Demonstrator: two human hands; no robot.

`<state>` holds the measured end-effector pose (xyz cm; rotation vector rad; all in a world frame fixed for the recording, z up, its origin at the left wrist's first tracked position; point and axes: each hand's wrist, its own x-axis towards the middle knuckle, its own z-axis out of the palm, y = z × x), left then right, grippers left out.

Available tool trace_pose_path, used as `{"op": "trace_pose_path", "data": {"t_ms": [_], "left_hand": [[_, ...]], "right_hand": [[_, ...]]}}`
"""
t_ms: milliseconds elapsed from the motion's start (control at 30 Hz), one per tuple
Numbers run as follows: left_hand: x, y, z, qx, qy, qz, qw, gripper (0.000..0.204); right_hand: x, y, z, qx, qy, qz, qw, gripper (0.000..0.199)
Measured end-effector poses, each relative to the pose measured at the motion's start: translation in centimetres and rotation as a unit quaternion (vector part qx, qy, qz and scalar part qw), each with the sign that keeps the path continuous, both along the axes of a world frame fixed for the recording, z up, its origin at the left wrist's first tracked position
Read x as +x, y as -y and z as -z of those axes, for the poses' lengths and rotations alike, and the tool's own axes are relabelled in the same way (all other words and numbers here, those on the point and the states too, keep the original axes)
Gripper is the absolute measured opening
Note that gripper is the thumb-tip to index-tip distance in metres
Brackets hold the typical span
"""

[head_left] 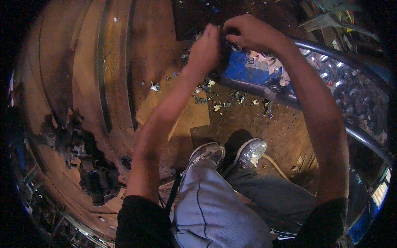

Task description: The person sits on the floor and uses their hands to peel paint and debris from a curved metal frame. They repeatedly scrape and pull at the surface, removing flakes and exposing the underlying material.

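Black, either shadow or something held, fills the narrow gap between our left hand and our right hand. Our left fingers bunch upward and our right fingers curl inward toward them; we cannot tell whether either hand pinches anything, since blur and darkness hide the fingertips.

Nearest to our grip lies a blue panel, just below and to the right of the gap as we look down. Our right hand is the nearer, sitting above the panel's upper edge, while our left is off beyond its left end. The panel's long axis runs rightward and slightly down, away from our grip and beneath our right forearm.

Farther along that line, shiny metal pieces lie heaped between dark, curved rails. Below the panel, pale scraps are strewn over the brown floor, near a flat tan sheet. Nearer us stand our silvery shoes, and well apart on the left sits a dark, jumbled heap.
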<state>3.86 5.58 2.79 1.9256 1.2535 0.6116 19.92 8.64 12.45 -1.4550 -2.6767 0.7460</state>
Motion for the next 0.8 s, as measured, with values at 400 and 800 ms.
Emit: {"op": "trace_pose_path", "data": {"t_ms": [400, 800], "left_hand": [[-4.5, 6.1, 0.5, -0.019, 0.090, -0.120, 0.988, 0.027], [-1.7, 5.0, 1.4, 0.138, 0.199, -0.020, 0.970, 0.036]], "right_hand": [[0.0, -0.6, -0.2, -0.033, 0.018, 0.021, 0.999, 0.025], [-0.5, 0.0, -0.9, -0.058, 0.028, 0.051, 0.997, 0.023]]}}
